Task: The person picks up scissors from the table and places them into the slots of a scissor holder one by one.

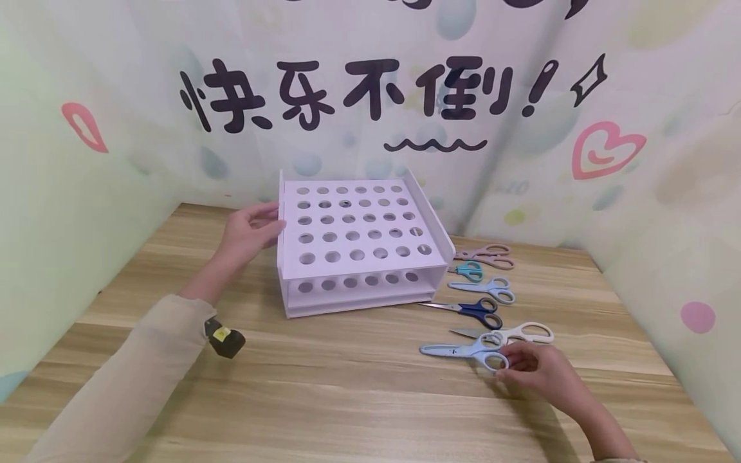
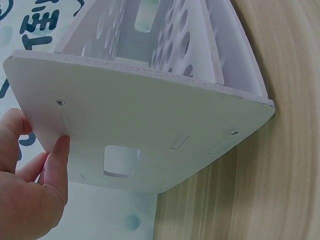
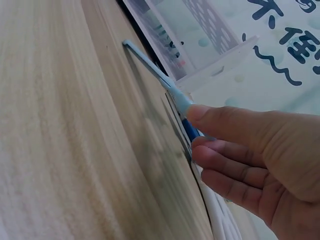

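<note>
The backdrop [image 1: 370, 90] carries large dark handwritten-style characters reading 快乐不倒! above a wavy line, with pink heart shapes and pastel dots to either side (the same lettering shows in part in both wrist views). No brand or label is legible on the scissors or the rack.

The work surface is a light wood-grain table [image 1: 347, 386], enclosed on three sides by the printed backdrop.

Left hand [image 1: 250, 230]: fingers straight, resting flat against the left side panel of the white perforated rack [image 1: 359, 244], which stands at the table's centre.

Right hand [image 1: 535, 370]: fingers pinch the handle loop of the light blue scissors [image 1: 463, 350], which lie flat on the table, right of the rack and nearest the person. Five other pairs of scissors [image 1: 483, 283] lie in a row behind them.
</note>
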{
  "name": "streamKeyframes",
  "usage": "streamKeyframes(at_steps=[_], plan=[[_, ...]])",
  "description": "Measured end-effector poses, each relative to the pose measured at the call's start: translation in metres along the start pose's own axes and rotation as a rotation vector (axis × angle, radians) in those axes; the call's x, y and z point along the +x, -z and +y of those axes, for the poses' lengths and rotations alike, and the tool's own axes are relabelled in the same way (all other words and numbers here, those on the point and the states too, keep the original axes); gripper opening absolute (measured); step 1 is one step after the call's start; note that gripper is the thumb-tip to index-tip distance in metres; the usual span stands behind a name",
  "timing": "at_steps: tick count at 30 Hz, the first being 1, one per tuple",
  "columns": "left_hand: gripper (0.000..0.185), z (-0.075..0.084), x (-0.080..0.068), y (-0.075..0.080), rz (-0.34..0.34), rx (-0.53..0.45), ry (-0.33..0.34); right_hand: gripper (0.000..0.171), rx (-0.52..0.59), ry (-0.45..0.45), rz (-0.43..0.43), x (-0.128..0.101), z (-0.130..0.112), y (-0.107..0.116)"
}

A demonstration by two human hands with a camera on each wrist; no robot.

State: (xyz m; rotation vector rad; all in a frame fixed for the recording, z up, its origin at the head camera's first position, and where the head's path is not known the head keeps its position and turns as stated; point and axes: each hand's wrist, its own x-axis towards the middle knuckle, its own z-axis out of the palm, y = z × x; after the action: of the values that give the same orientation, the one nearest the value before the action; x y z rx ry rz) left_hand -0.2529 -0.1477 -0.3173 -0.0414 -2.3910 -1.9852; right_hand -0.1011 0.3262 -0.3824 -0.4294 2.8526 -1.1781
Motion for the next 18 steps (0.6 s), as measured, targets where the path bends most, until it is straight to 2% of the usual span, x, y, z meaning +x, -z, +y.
streamKeyframes(at_steps=[10, 15, 18], plan=[[0.051, 0.000, -0.001, -0.001, 0.004, 0.000, -0.004, 0.029, 0.022, 0.069, 0.066, 0.004, -0.008, 0.010], [0.052, 0.001, -0.001, 0.000, 0.003, -0.001, -0.001, 0.029, 0.068, 0.061, 0.051, 0.007, -0.015, 0.015], [0.052, 0.001, -0.001, 0.000, -0.001, -0.005, -0.001, 0.030, 0.091, 0.027, 0.026, 0.010, -0.019, 0.020]])
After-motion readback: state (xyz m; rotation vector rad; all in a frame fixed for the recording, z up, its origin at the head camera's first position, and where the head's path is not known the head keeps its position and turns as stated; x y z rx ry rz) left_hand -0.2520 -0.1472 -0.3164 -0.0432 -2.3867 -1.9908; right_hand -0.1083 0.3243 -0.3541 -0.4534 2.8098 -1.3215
